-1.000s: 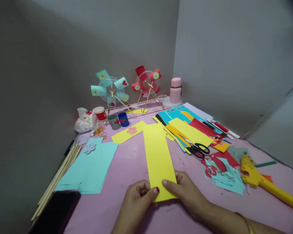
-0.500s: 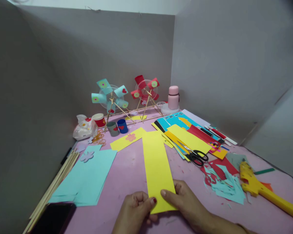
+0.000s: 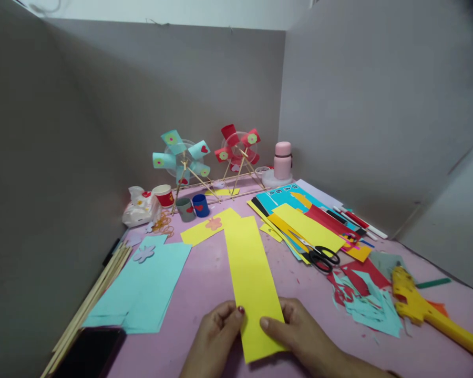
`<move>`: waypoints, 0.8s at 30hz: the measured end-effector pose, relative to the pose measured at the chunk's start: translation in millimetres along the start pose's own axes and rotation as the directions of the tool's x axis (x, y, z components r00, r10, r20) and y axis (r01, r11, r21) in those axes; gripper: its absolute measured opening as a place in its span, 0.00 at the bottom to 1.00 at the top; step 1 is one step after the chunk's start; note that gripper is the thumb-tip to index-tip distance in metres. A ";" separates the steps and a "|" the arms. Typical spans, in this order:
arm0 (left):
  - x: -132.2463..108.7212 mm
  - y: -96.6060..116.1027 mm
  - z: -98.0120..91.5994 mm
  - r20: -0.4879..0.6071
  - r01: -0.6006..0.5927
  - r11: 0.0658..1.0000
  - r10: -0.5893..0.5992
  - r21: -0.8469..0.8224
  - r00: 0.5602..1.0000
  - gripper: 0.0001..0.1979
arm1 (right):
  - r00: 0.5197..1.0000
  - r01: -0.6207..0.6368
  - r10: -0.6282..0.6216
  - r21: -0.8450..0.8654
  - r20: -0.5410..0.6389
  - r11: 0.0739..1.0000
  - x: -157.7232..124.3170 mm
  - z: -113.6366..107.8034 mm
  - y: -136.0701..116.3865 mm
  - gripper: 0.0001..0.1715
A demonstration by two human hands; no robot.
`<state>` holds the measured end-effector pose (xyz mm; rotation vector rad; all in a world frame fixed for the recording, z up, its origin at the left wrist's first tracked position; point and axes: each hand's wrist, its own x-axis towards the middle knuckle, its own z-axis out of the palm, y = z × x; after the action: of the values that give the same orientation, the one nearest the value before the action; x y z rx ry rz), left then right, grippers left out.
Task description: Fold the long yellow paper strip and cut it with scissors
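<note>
A long yellow paper strip [image 3: 252, 273] lies between my two hands, its far end pointing away over the table. My left hand [image 3: 220, 328] pinches its left edge, thumb on the paper and the other fingers curled at the side. On the opposite edge, my right hand [image 3: 295, 328] grips the strip with the thumb on top and fingers underneath. Beyond the strip's far end rests another yellow paper piece [image 3: 193, 232] with an orange butterfly-like cutout [image 3: 213, 224]. Light blue paper sheets [image 3: 145, 294] with a lilac flower cutout [image 3: 144, 254] are left of my hands.
Scissors [image 3: 319, 255] lie on stacked coloured paper [image 3: 295, 215] at right, near paper scraps [image 3: 368, 304] and a yellow glue gun [image 3: 412, 299]. Wooden sticks [image 3: 92, 299] and a dark phone [image 3: 89, 352] line the left. Blue and red paper wheels [image 3: 181, 157] stand behind, beside a pink bottle [image 3: 283, 160].
The yellow strip has shifted nearer to me and its far end has swung slightly left. My left hand now grips farther up its left edge. The view has shifted slightly.
</note>
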<state>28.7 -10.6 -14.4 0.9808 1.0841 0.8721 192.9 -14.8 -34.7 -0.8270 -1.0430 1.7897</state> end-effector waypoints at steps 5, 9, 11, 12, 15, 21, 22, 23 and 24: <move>-2.4 4.7 0.3 -0.158 -0.037 0.970 -0.002 -0.242 0.987 0.14 | 0.991 -0.072 0.072 -0.006 0.110 0.997 -3.7 6.1 7.7 0.31; -1.4 -1.3 6.1 -0.281 -0.070 0.957 -0.012 -0.280 0.960 0.16 | 0.989 -0.073 0.074 -0.014 0.129 0.997 -3.8 8.8 12.3 0.29; -1.2 -5.2 12.6 -0.343 -0.127 0.942 0.014 -0.309 0.939 0.16 | 0.989 -0.061 0.065 -0.039 0.134 0.997 -3.6 9.3 13.4 0.27; -1.6 -6.9 16.1 -0.375 -0.155 0.937 0.028 -0.312 0.927 0.16 | 0.990 -0.049 0.056 -0.062 0.127 0.997 -3.6 9.9 13.9 0.25; -4.3 -9.8 24.3 -0.489 -0.222 0.962 0.119 -0.158 0.864 0.16 | 0.996 -0.025 0.037 -0.140 0.086 0.990 -4.3 14.1 15.6 0.22; -5.6 -5.9 19.4 -0.566 -0.227 0.960 0.281 0.166 0.775 0.17 | 0.990 -0.086 0.101 -0.147 0.096 0.985 -4.8 22.7 20.3 0.32; -5.0 -4.6 17.3 -0.574 -0.230 0.957 0.292 0.180 0.765 0.16 | 0.989 -0.105 0.121 -0.170 0.088 0.980 -4.5 22.8 21.0 0.34; -4.4 -3.4 15.4 -0.581 -0.232 0.953 0.302 0.193 0.756 0.15 | 0.987 -0.126 0.143 -0.191 0.076 0.973 -4.1 22.7 21.8 0.35; -4.0 -2.5 13.8 -0.588 -0.234 0.950 0.310 0.205 0.747 0.15 | 0.984 -0.150 0.166 -0.207 0.059 0.967 -3.8 22.5 22.5 0.35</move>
<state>41.3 -17.9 -13.2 0.9917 1.5852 1.4516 167.2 -31.2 -44.9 -0.9962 -1.2543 1.8823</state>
